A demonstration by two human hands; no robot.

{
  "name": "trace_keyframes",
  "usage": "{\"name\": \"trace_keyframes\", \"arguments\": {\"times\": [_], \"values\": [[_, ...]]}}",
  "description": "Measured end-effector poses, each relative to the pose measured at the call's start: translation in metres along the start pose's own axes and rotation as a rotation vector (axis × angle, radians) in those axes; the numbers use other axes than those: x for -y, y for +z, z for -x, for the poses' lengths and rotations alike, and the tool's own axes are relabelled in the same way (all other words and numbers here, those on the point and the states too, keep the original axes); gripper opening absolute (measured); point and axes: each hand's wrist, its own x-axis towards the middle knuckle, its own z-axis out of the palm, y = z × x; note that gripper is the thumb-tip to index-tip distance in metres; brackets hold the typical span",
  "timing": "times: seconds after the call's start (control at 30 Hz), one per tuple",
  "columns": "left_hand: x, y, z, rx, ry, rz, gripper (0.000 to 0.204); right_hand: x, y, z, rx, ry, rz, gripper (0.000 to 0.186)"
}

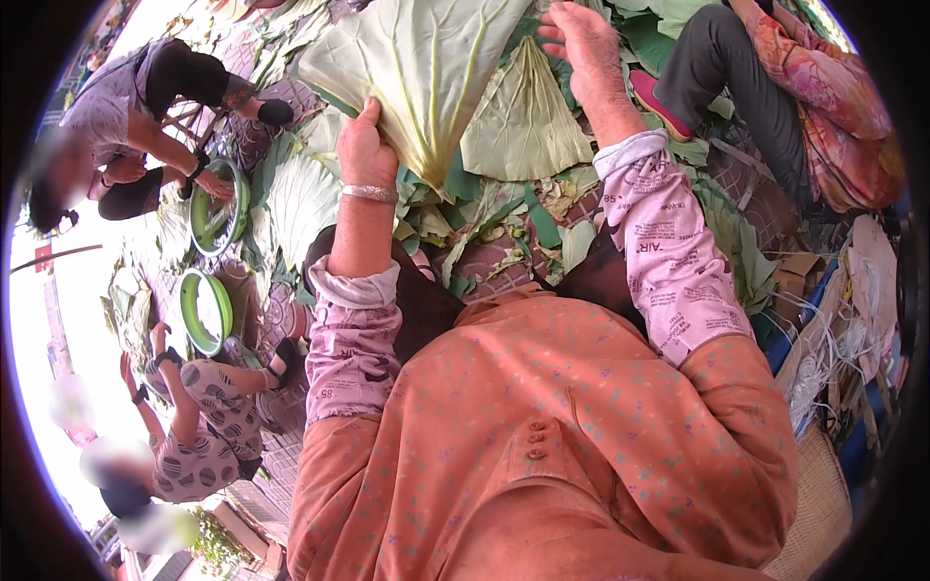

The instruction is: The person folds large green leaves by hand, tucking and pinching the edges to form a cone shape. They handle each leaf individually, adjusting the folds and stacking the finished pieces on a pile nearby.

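Observation:
My left hand point(365, 140) grips a large pale green leaf point(407, 73) by its left edge, thumb on top; the leaf is raised, its veins converging to a yellowish point at the bottom. My right hand point(573, 48) is open, fingers apart and slightly curled, to the right of that leaf and above another folded pale leaf point(523, 136) lying on the pile. Cut and torn leaf scraps point(542, 223) cover the patterned paving between my knees.
At left, two other people point(126, 145) point(203, 416) crouch by green basins point(215, 242) point(203, 315). Another person point(823, 116) sits at upper right. Cardboard point(794, 276), white string point(804, 378) and a woven sack point(814, 494) lie at lower right. More leaves point(300, 203) spread around me.

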Motion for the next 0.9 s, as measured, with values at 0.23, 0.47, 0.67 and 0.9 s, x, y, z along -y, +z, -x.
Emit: {"name": "trace_keyframes", "arguments": {"times": [0.23, 0.47, 0.67, 0.9], "values": [[-0.002, -0.008, -0.008, -0.074, -0.205, 0.118, 0.033, 0.049, 0.033, 0.07, 0.615, -1.11, 0.977, 0.054], [0.017, -0.009, -0.008, -0.021, -0.296, 0.108, 0.028, 0.01, 0.054, 0.105, 0.899, -1.053, 0.943, 0.068], [0.011, 0.001, 0.001, 0.034, -0.274, 0.062, 0.026, 0.007, 0.051, 0.096, 0.806, -0.997, 0.837, 0.054], [-0.012, 0.012, 0.027, 0.287, -0.24, -0.298, 0.041, 0.024, 0.041, 0.079, 0.642, -0.473, 0.476, 0.039]]}}
